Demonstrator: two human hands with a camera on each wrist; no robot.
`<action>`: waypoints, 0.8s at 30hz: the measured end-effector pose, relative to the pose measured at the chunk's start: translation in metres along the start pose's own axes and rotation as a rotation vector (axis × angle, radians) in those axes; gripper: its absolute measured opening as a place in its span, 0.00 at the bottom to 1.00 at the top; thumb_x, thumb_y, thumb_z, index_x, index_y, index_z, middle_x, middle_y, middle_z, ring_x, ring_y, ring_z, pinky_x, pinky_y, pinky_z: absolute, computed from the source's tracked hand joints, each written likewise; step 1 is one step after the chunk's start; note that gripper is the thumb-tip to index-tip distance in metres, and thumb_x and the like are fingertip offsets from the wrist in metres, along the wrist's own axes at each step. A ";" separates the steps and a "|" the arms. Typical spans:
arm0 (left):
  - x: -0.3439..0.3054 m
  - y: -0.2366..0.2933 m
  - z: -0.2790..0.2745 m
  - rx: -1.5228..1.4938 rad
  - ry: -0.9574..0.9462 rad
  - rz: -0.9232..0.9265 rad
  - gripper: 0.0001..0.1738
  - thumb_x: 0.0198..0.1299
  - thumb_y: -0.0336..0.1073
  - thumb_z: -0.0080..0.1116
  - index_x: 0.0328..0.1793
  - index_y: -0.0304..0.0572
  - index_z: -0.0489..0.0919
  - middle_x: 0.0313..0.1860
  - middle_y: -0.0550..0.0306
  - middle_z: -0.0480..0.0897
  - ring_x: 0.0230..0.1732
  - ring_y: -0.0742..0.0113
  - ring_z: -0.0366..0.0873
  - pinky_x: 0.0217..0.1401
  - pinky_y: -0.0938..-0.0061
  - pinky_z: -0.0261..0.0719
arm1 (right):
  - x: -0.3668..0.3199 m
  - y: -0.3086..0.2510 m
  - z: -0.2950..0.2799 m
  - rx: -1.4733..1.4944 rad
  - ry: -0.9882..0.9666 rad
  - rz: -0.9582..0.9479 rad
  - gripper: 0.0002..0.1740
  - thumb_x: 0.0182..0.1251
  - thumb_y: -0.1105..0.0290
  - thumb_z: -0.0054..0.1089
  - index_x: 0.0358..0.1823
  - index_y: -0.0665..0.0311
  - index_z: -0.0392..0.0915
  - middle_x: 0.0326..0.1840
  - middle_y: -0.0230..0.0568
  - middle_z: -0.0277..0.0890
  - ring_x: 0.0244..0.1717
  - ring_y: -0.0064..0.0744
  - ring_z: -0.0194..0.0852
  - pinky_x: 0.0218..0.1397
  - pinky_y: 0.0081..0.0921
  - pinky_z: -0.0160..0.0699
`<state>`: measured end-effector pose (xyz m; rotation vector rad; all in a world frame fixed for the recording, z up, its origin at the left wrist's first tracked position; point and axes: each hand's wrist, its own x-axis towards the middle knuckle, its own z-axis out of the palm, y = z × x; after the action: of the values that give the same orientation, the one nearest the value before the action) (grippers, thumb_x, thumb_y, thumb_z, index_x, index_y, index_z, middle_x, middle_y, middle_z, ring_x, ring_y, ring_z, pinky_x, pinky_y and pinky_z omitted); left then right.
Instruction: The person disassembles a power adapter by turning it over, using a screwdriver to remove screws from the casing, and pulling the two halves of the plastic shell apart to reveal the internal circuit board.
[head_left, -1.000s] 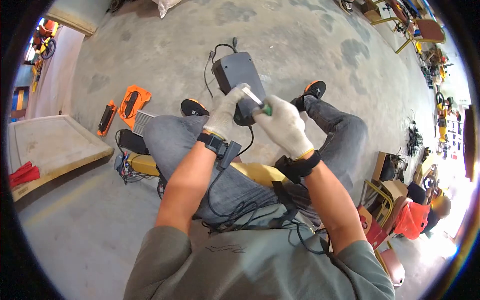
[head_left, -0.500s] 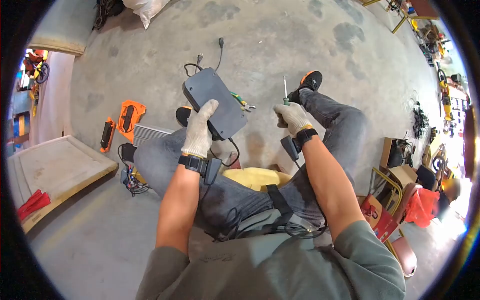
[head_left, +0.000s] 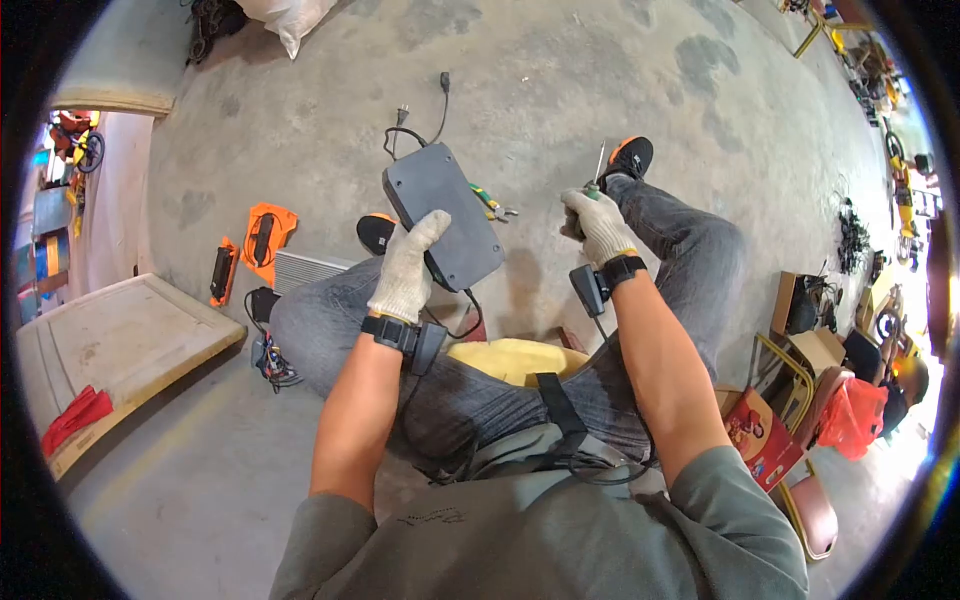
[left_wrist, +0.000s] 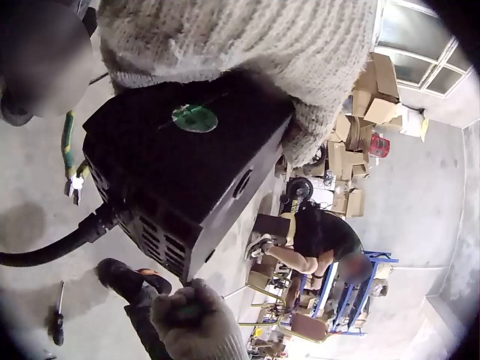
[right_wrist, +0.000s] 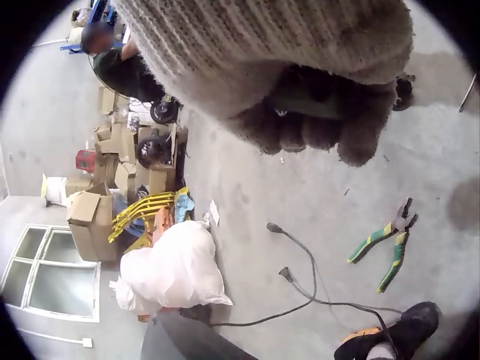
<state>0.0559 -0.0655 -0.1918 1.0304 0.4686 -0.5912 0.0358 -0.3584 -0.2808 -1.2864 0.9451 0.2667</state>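
A dark grey, box-shaped charger (head_left: 445,215) with screw holes at its corners is tilted over the floor between the legs. My gloved left hand (head_left: 405,265) grips its near left side, thumb on the broad face. The left wrist view shows its vented end (left_wrist: 154,236), a thick cord (left_wrist: 52,251) and a green round sticker (left_wrist: 195,118). To the right, apart from the charger, my gloved right hand (head_left: 600,228) holds a screwdriver (head_left: 601,163) by its green handle, the shaft pointing away from me. In the right wrist view, curled fingers partly hide that handle (right_wrist: 304,97).
Green-and-yellow pliers (head_left: 490,203) lie on the floor beyond the charger. Another screwdriver (left_wrist: 58,315) lies on the floor in the left wrist view. Orange parts (head_left: 268,243) and a finned metal piece (head_left: 308,270) sit left of the leg, near a low board (head_left: 130,320).
The hands were together at the charger, the screwdriver against it. They have since parted: the right hand moved right with the screwdriver, the left kept the charger and turned it, uncovering the pliers.
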 end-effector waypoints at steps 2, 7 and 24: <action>-0.001 -0.001 0.001 0.001 -0.052 0.023 0.32 0.71 0.40 0.69 0.77 0.35 0.74 0.66 0.48 0.85 0.65 0.55 0.86 0.70 0.55 0.87 | -0.022 -0.008 -0.001 -0.018 -0.085 -0.002 0.12 0.71 0.64 0.69 0.48 0.65 0.84 0.34 0.34 0.78 0.26 0.28 0.76 0.33 0.33 0.85; 0.011 -0.012 -0.010 -0.127 -0.176 -0.006 0.35 0.70 0.45 0.73 0.77 0.36 0.74 0.68 0.45 0.84 0.69 0.49 0.84 0.75 0.50 0.84 | -0.079 -0.023 0.018 -0.153 -0.346 -0.047 0.22 0.80 0.51 0.67 0.55 0.64 0.84 0.44 0.34 0.85 0.26 0.20 0.74 0.32 0.24 0.82; -0.028 -0.011 0.018 -0.122 -0.298 0.114 0.31 0.71 0.47 0.75 0.73 0.41 0.79 0.67 0.54 0.86 0.66 0.57 0.85 0.77 0.57 0.81 | -0.167 -0.035 0.021 0.003 -0.608 -0.126 0.39 0.74 0.56 0.73 0.78 0.71 0.72 0.47 0.28 0.81 0.33 0.12 0.70 0.36 0.14 0.76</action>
<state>0.0289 -0.0788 -0.1739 0.8300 0.1797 -0.5954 -0.0349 -0.2964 -0.1369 -1.1562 0.3449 0.5213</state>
